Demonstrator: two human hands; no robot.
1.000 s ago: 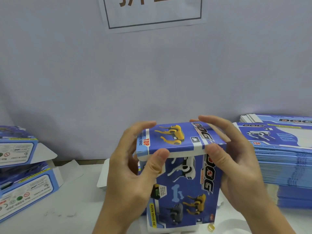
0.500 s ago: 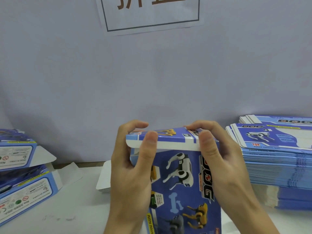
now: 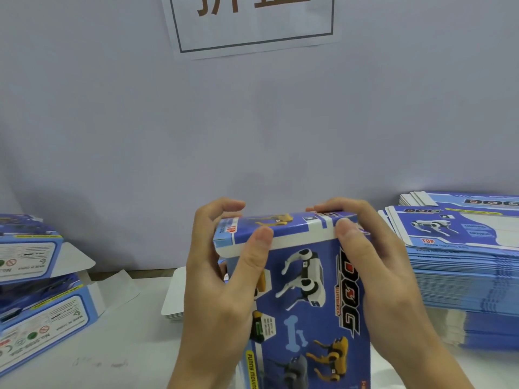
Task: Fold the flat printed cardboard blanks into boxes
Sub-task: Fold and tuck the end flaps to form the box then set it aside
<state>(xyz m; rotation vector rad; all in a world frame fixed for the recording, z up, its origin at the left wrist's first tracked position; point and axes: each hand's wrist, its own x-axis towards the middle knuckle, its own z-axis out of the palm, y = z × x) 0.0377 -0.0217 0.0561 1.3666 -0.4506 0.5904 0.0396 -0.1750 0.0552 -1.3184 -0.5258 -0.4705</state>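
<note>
Both sets of fingers are curled over the top end of the box, thumbs on the front face just under the fold, the rest hooked round the far edge, so it's a proper grip from each side. The left hand has the corner by the "TOP" print, the right hand the corner above the DOG logo.

The lid flap looks nearly down, with a white edge showing along the front. If I were doing it I'd squeeze the walls square first, then press evenly along the whole fold with both thumbs so the tuck tab slides in straight instead of buckling at one corner. Pushing only in the middle would probably bow the panel.

The box stands upright, long axis vertical, closed end up, printed dog face toward the person. Its bottom runs out of view, so can't tell whether it sits on the tabletop or is held above it.

Right of the box there's a tall stack of flat blanks. Left of it are a couple of folded boxes lying on their sides with flaps open. Behind the box, a small pile of white cards.
</note>
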